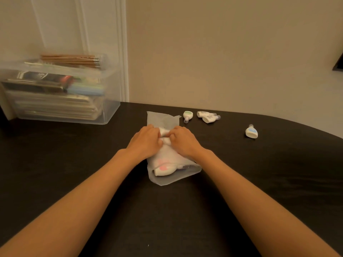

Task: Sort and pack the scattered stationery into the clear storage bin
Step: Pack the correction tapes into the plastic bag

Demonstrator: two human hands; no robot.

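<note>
A frosted plastic pouch point(161, 119) lies in the middle of the dark table and holds white correction-tape dispensers, one with a pink label point(163, 168). My left hand point(146, 140) and my right hand point(182, 140) both rest on the pouch with fingers curled, pinching a white dispenser point(164, 132) between them at its opening. The clear storage bin point(111, 108) stands at the back left, filled with notebooks, markers and a pack of pencils point(70, 60) on top.
Loose white dispensers lie behind and to the right of the pouch: one with a green label point(187, 115), a pair point(207, 116) side by side, and one with a blue label point(251, 132). The wall runs right behind the table; the table edge curves off at right.
</note>
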